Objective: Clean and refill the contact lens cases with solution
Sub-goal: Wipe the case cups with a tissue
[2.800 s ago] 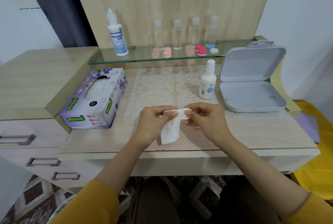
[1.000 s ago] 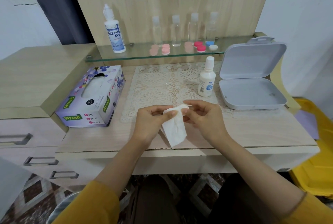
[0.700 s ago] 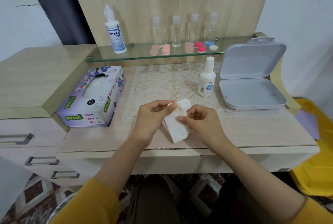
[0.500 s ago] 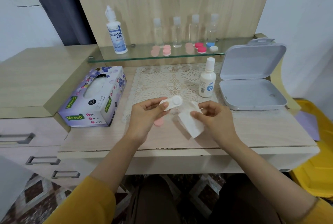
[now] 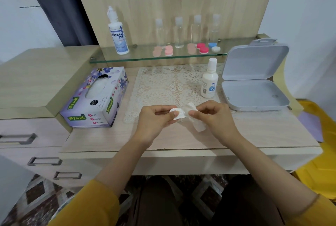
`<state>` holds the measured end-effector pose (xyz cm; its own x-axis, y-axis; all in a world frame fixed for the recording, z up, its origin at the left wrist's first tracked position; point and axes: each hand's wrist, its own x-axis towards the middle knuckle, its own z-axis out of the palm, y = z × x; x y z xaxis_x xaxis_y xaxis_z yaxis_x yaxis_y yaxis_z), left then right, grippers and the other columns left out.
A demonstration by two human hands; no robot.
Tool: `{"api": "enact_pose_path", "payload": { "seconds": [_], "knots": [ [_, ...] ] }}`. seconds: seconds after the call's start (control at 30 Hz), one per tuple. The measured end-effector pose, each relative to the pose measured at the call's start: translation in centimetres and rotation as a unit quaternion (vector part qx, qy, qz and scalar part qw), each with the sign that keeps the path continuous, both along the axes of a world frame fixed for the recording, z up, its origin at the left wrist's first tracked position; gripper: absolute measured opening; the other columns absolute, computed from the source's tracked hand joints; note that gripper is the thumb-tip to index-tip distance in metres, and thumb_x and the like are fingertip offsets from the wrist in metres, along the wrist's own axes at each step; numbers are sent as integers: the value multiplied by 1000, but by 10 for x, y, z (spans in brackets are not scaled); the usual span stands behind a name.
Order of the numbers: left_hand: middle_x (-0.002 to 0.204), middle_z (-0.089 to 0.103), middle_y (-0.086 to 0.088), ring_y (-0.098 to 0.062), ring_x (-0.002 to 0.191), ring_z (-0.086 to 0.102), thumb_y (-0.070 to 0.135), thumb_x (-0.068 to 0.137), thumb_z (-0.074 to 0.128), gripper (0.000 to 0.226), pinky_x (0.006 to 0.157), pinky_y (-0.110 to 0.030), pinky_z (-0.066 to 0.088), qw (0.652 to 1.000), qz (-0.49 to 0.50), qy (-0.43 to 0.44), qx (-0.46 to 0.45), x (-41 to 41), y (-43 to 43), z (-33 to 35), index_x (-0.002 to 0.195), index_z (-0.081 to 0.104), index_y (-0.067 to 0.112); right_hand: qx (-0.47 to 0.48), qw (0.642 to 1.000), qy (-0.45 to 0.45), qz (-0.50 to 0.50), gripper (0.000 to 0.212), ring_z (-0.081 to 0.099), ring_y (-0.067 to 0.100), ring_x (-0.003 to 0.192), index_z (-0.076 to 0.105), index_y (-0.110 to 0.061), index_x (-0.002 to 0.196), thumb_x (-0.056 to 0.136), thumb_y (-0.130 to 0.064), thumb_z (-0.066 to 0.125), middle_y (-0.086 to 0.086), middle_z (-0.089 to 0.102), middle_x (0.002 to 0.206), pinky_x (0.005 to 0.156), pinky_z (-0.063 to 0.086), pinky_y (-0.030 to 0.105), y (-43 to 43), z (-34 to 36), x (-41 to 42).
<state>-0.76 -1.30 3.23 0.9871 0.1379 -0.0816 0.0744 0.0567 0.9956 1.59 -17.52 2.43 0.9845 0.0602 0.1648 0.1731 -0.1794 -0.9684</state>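
The hands have drawn together since half a second ago. Then the tissue (image 5: 199,125) was held off to the right, and now it is back against the right end of the lens case (image 5: 176,114). The left hand (image 5: 156,119) pinches the white lens case by its left end, thumb below and fingers curled over the top, just above the lace mat (image 5: 163,87) on the tabletop (image 5: 263,131). The right hand (image 5: 213,116) is clamped on the tissue with bent fingers, and a tail of tissue hangs below it.

A small pink piece lay under the left hand then, and that hand now covers the spot. The tissue hides the right half of the case, so I cannot tell whether it reaches into the well. The small white bottle (image 5: 209,83) stands by the open grey box (image 5: 254,96), its label too small to read. The other lens cases (image 5: 201,48) on the glass shelf (image 5: 141,56) are blurred.
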Motion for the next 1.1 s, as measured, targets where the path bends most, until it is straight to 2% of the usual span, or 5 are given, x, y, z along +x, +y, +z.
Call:
{"api": "enact_pose_path", "payload": {
  "seconds": [0.33,0.5,0.73,0.93,1.1],
  "knots": [
    [86,72,-10,-18,80,70,-1,78,68,15,70,-20,55,999,-37,13,11,-2,4,-1,91,70,6,61,986,111,105,21,64,10,62,66,-15,85,71,-1,73,-1,68,73,55,48,18,-5,5,4],
    [87,72,-11,-18,79,70,-2,77,67,15,68,-19,55,999,-36,13,2,-4,3,-2,91,70,4,51,989,99,100,13,63,9,53,67,-5,76,69,2,74,0,68,58,52,48,16,-3,5,3],
    [83,71,-9,-13,73,70,-3,78,67,16,64,-16,53,1000,-25,9,13,-1,3,0,92,69,2,42,998,52,4,23,60,18,58,58,-6,57,70,-6,77,15,64,62,61,48,23,0,0,5],
    [81,71,-8,-14,73,70,-3,78,67,14,64,-16,53,1000,-14,10,-4,-1,6,-1,90,69,4,54,996,60,31,16,60,9,56,66,-10,61,71,0,74,-5,65,56,59,47,17,-2,1,3],
    [89,71,-13,-18,81,70,-2,78,67,18,70,-21,56,999,-31,13,7,-1,4,-1,95,69,1,34,997,49,41,21,59,14,56,61,-14,67,68,0,77,0,63,67,55,48,23,-3,7,2]
  ]
}}
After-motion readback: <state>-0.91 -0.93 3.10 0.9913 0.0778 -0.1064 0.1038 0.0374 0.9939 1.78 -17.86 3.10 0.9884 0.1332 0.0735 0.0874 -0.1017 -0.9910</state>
